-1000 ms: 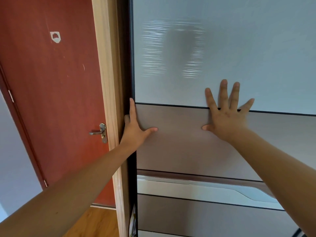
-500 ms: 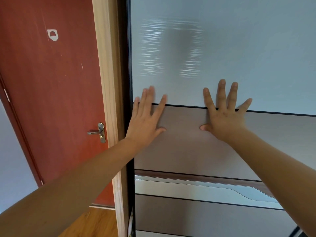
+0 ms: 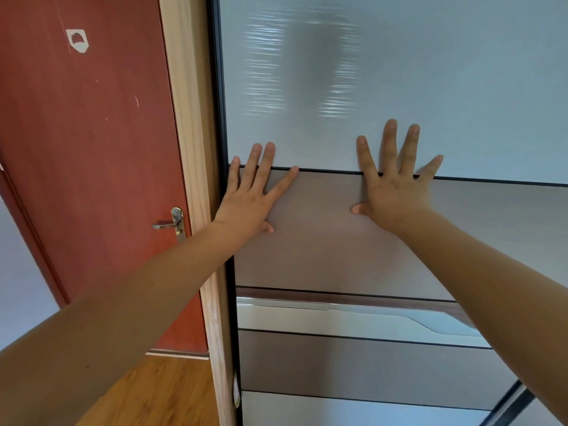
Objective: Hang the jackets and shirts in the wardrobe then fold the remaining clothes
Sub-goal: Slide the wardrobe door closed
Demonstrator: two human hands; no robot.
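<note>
While both palms lie flat | left hand [image 3: 250,198], right hand [image 3: 395,192] splayed (empty) | wardrobe door [image 3: 338,241] edge beside frame [image 3: 196,179]

This is a room in a home. A big wardrobe [image 3: 384,241] stands beside a red door [image 3: 86,167], on a wood floor [image 3: 159,392].

Red door and wooden floor on the left

We see a red-brown door [image 3: 86,155] with a metal handle [image 3: 172,222] and a small white mark [image 3: 77,40] near its top; beside it a pale wood frame [image 3: 190,142], below it a wooden floor [image 3: 159,392].
</note>
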